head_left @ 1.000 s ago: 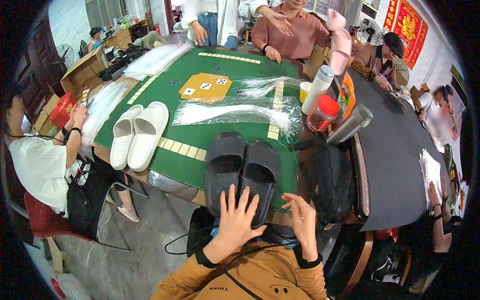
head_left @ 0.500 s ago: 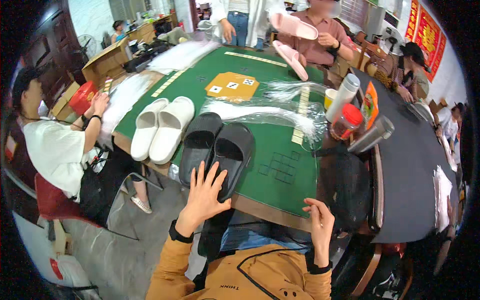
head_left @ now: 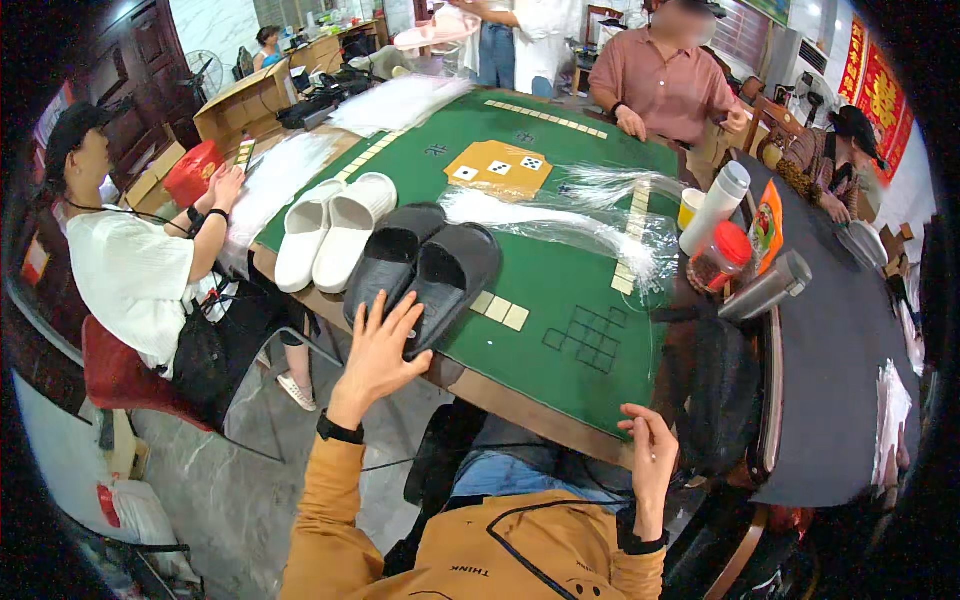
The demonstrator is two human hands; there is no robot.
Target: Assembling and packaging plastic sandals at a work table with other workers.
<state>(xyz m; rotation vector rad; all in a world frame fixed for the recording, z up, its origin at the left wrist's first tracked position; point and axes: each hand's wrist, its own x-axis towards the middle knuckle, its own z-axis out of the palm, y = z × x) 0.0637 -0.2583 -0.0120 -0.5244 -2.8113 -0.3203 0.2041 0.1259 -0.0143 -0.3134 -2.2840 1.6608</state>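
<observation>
My left hand (head_left: 382, 350), fingers spread, rests on the heel ends of a pair of black slide slippers (head_left: 425, 270). The slippers lie side by side at the near edge of a green-topped table (head_left: 500, 365), toes pointing away from me and heels close to the edge. Just left of them sits a matching pair of white slippers (head_left: 335, 228). My right hand (head_left: 650, 450) hovers by the near right edge, fingers loosely bent, and nothing shows in it. A short row of cream tiles (head_left: 500, 310) lies right of the black pair.
Clear plastic packaging (head_left: 550, 225) lies mid-table, beyond it an orange board (head_left: 500, 170) with dice faces. A bottle (head_left: 715, 205), a red-lidded jar (head_left: 720, 258) and a grey tumbler (head_left: 768, 288) stand at the right. One person (head_left: 140, 240) sits left, another (head_left: 660, 75) across.
The black slippers have shifted left under my left hand, uncovering the cream tiles. The pink slippers moved left, near the standing person, and the person across has lowered their hands. My view has turned slightly.
</observation>
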